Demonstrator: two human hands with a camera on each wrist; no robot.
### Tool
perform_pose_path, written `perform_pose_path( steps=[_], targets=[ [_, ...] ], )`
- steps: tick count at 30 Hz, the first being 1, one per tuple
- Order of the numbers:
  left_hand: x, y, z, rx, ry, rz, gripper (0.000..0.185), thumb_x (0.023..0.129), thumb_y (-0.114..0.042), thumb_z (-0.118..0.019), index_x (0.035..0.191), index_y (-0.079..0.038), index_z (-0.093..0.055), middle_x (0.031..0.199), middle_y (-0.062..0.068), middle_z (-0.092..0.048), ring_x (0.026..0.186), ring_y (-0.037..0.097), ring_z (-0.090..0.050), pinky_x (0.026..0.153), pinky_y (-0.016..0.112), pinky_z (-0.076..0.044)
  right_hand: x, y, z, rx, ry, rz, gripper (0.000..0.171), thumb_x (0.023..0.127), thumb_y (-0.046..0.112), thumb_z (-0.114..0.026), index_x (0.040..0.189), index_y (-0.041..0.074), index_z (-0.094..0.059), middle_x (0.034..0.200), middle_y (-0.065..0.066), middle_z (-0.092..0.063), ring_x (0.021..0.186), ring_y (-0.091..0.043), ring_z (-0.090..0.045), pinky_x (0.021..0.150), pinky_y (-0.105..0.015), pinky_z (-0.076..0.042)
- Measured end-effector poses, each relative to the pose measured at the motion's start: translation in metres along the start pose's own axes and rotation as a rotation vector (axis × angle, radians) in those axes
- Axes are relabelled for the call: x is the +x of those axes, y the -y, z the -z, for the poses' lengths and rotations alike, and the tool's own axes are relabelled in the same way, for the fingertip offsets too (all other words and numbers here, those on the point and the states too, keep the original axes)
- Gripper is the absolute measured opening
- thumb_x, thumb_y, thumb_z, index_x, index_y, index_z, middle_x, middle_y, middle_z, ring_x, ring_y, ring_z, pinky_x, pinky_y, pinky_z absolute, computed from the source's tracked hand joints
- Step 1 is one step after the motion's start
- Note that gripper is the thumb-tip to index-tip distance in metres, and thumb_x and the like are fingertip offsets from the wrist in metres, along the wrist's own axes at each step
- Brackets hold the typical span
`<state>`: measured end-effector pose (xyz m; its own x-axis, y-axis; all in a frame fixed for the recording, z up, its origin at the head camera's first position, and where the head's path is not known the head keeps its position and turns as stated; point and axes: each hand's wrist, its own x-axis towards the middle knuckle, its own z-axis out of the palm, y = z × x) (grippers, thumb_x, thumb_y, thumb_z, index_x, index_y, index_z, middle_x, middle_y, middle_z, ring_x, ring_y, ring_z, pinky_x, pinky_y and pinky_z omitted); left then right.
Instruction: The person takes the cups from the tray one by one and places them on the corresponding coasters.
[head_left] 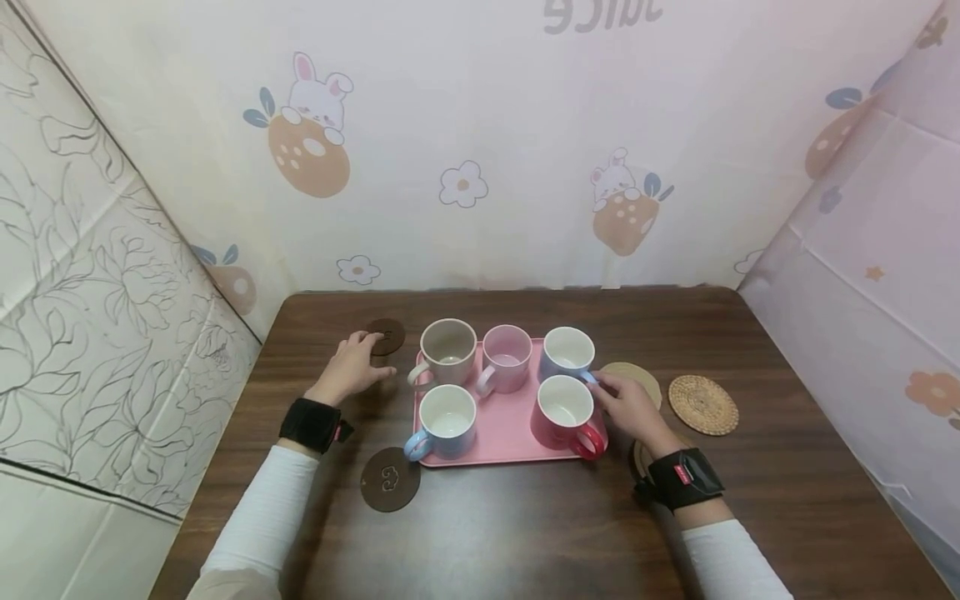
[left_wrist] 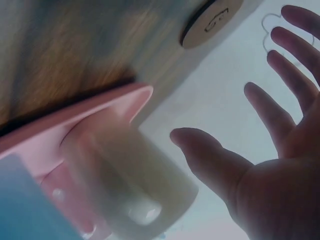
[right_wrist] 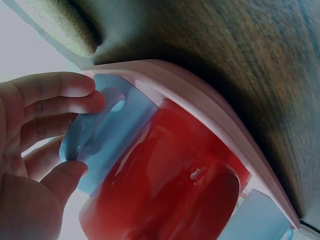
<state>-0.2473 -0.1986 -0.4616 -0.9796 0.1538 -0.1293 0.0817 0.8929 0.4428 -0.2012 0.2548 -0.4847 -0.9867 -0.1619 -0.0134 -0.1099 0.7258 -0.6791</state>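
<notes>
Blue mug point(head_left: 567, 351) stands at the far right corner of the pink tray point(head_left: 508, 433), handle pointing right. Right hand point(head_left: 632, 408) reaches it from the tray's right side; in the right wrist view the fingers point(right_wrist: 55, 85) and thumb curl round the handle point(right_wrist: 92, 127) and pinch it. Just in front of that mug, on the same tray, stands a red mug point(head_left: 564, 413), its handle toward the near right corner.

Three more mugs share the tray: a beige mug point(head_left: 447, 350) at the far left, a pink mug point(head_left: 506, 357) in the far middle, and a second blue mug point(head_left: 446, 420) at the near left.

Left hand point(head_left: 351, 367) lies left of the tray with fingers straight and spread, holding nothing; its fingertips are at a dark coaster point(head_left: 386, 337), though contact cannot be confirmed. A second dark coaster point(head_left: 390, 479) lies near the tray's near left corner. Right of the tray, a woven coaster point(head_left: 702, 404) lies on the table point(head_left: 787, 467), and another coaster point(head_left: 637, 375) sits partly behind the right hand.
</notes>
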Motion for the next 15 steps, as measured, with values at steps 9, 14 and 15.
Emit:
perform_pose_path(
  steps=[9,14,15],
  targets=[
    [-0.036,-0.007,-0.005,0.004,-0.008,-0.028,0.073,0.087,-0.032,-0.073,0.145,-0.002,-0.04,0.149,0.033,-0.032,0.135,0.053,-0.032,0.104,0.066,-0.036,-0.001,-0.001,0.001,0.002,0.01,-0.017,0.035,0.099,0.023,-0.058,0.123,-0.002,-0.063,0.098,-0.018,-0.067,0.082,-0.022,-0.059,0.067,-0.028,-0.051],
    [-0.055,-0.009,-0.007,0.013,0.007,-0.064,0.073,0.084,-0.031,-0.075,0.143,-0.001,-0.043,0.147,0.032,-0.035,0.133,0.051,-0.037,0.103,0.064,-0.038,0.0,-0.001,0.001,-0.009,0.01,-0.016,0.036,0.099,0.024,-0.058,0.124,-0.002,-0.063,0.099,-0.018,-0.067,0.082,-0.022,-0.059,0.067,-0.027,-0.051],
    [-0.059,-0.01,-0.008,0.014,0.017,-0.071,0.073,0.084,-0.031,-0.076,0.142,-0.001,-0.044,0.146,0.031,-0.036,0.132,0.051,-0.039,0.103,0.064,-0.039,0.0,-0.001,0.002,-0.011,0.012,-0.016,0.036,0.099,0.024,-0.057,0.124,-0.002,-0.062,0.098,-0.018,-0.067,0.082,-0.022,-0.059,0.067,-0.026,-0.05]
  ],
)
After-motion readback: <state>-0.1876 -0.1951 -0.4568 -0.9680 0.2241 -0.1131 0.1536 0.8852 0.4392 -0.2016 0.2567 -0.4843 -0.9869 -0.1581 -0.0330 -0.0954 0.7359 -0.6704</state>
